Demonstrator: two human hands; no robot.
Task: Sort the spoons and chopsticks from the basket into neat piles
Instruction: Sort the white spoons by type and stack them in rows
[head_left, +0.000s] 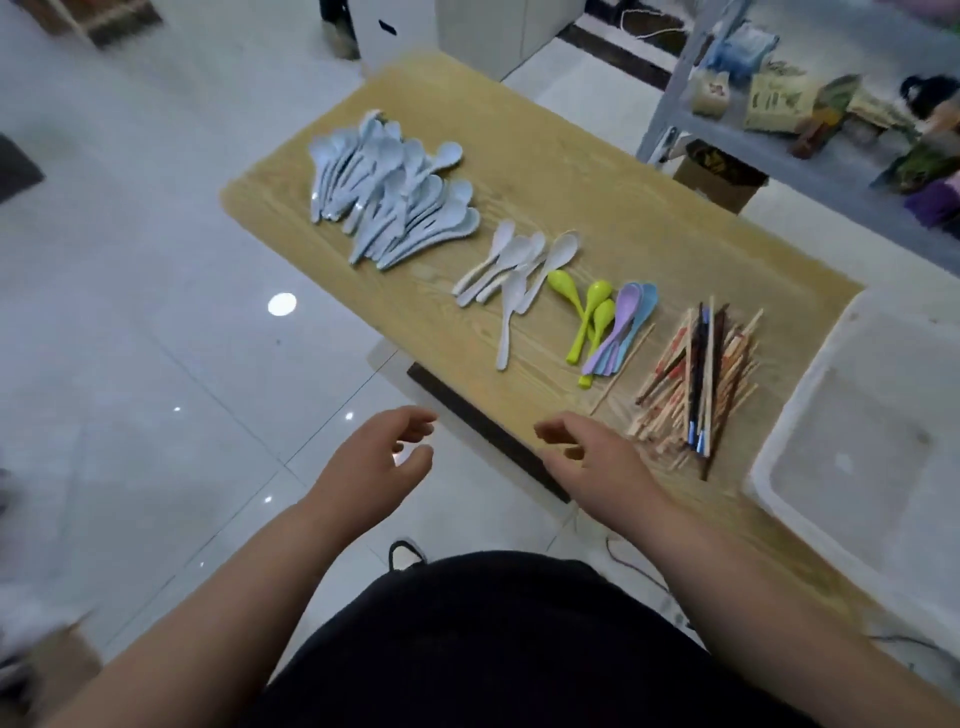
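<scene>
Pale blue spoons (395, 192): one heap, upper left of the table (597, 171); overlapping, count unreadable.
White spoons (511, 265): one group, frame centre; about six.
Green spoons (589, 317): three, right of the white spoons.
Purple spoon (621, 322): one, lying over at least two blue spoons (647, 304).
Chopsticks (696, 384): one pile, centre right; too many to count.
Basket (810, 395): right edge, cut off by the frame.
Left hand (371, 460): lower centre, over the floor; fingers loosely curled, holding nothing.
Right hand (592, 452): just beside the chopsticks; fingers loosely curled, holding nothing.
</scene>
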